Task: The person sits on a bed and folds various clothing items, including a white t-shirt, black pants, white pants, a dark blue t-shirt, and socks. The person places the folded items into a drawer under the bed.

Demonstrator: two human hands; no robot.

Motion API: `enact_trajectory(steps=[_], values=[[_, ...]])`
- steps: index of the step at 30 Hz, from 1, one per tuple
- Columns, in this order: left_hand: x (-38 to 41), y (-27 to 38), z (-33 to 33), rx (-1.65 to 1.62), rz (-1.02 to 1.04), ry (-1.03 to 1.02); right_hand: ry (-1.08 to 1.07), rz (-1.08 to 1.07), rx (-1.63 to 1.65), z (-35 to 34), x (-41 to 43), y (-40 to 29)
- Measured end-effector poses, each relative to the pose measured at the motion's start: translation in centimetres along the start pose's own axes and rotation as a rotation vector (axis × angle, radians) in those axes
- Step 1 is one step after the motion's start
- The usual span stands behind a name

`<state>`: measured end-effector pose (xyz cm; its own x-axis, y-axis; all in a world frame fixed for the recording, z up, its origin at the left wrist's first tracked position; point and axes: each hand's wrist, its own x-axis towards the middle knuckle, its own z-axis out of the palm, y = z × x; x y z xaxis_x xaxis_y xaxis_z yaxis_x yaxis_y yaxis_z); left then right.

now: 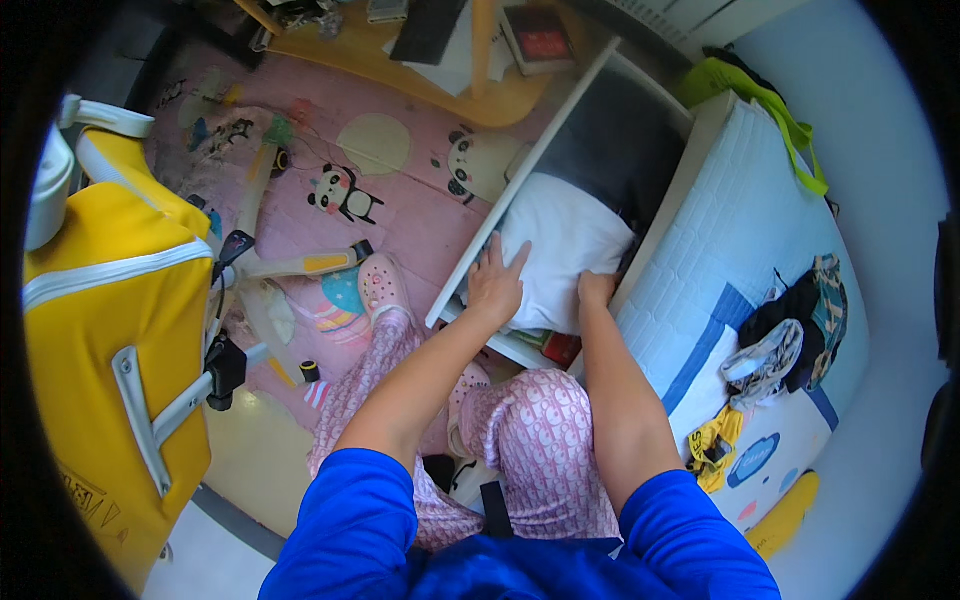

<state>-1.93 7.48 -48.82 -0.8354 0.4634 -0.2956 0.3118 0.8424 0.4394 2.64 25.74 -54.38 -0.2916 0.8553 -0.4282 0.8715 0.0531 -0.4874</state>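
A folded white cloth (562, 244) lies in a long open white drawer (525, 176), in front of a dark folded cloth (611, 131). My left hand (496, 283) is at the white cloth's near left corner, beside the drawer's side wall, with its fingers spread. At the cloth's right edge is my right hand (597, 289), its fingers hidden down between the cloth and the drawer's right side. Below the white cloth, near the drawer's front, a red item (561, 348) shows in part.
A pale blue mattress (679, 255) runs along the right, bearing crumpled clothes (780, 349) and a yellow garment (716, 448). A yellow chair (120, 300) with a wheeled base fills the left. Beyond, a wooden desk (420, 79) stands over the pink panda mat (427, 150).
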Motion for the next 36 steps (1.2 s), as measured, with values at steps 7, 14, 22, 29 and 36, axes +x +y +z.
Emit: enact_trajectory(steps=[7, 14, 22, 29, 36], values=[[1.3, 3.2, -1.3, -0.037, 0.138, 0.216, 0.034, -0.815, -0.224, -2.6, -5.5, -5.1], [0.2, -0.4, 3.8, 0.002, 0.091, 0.005, 0.033, -0.596, -0.468, 4.0, -2.6, -2.4], [1.7, -0.9, 5.9, 0.081, 0.020, -0.047, 0.100, -0.779, -0.398, 6.5, -0.8, -0.8], [3.6, -0.8, 0.8, -0.006, -0.029, -0.533, -0.155, -0.664, -0.372, 2.1, -3.9, -3.6], [-2.1, 9.7, -19.0, -0.649, 0.256, -0.135, -0.545, -0.962, 0.244, -19.5, -16.9, -4.1]])
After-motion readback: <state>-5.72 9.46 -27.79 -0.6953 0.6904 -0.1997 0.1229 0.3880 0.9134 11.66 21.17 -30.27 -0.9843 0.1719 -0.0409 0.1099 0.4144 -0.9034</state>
